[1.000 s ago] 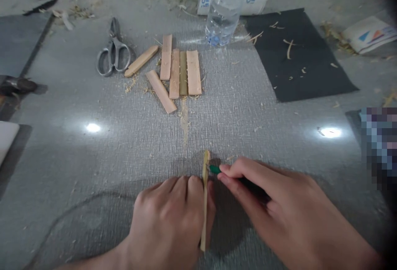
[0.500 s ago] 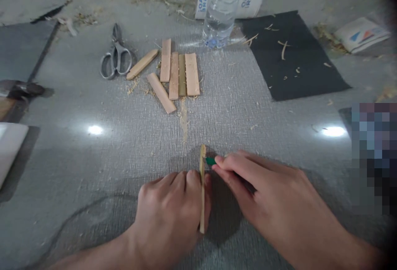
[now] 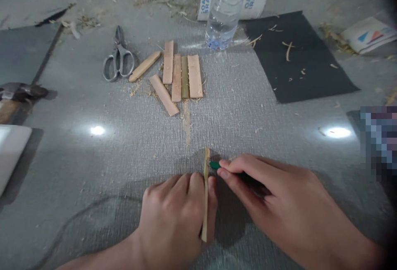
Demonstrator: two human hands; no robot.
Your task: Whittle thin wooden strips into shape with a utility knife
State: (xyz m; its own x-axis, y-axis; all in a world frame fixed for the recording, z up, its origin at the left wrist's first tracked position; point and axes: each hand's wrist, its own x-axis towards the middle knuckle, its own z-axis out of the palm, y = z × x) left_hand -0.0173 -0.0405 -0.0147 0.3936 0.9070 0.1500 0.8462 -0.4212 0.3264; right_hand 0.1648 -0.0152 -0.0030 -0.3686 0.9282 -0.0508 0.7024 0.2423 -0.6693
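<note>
Both hands work at lower center: the left hand (image 3: 175,216) pinches a narrow wooden strip (image 3: 205,195) upright in the frame, while the right hand (image 3: 288,204) pinches a green-tipped tool (image 3: 214,165) against its upper end. Beyond, at upper center, lie flat wood pieces (image 3: 195,75), with scissors (image 3: 118,61) to their left and a water bottle (image 3: 225,17) behind.

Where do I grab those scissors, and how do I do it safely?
Best to grip the scissors by their two looped handles, coming from above and from the person's own side. The scissors lie flat with the handles toward the person and the blades pointing away, so fingers should stay clear of the blades.
</note>
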